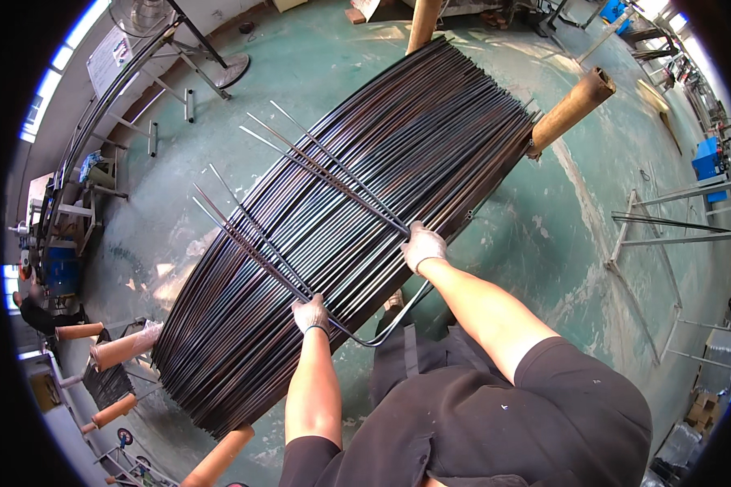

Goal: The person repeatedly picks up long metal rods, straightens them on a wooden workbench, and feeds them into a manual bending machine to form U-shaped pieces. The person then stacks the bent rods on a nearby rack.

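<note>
My gloved left hand is closed round a few U-shaped bent metal rods, gripping one set of their legs. The other legs are in the closed grip of my right hand, also gloved. The rounded bend hangs close to my body, past the near edge of a wide stack of long dark metal rods. From my hands, the straight legs reach away to the upper left, crossing over the stack. My fingertips are mostly hidden under the gloves and rods.
Orange-brown tubes stand at the stack's corners. A metal frame with thin rods on it is to the right. At far left are a bench with a blue drum and a person in dark clothes. The floor is green.
</note>
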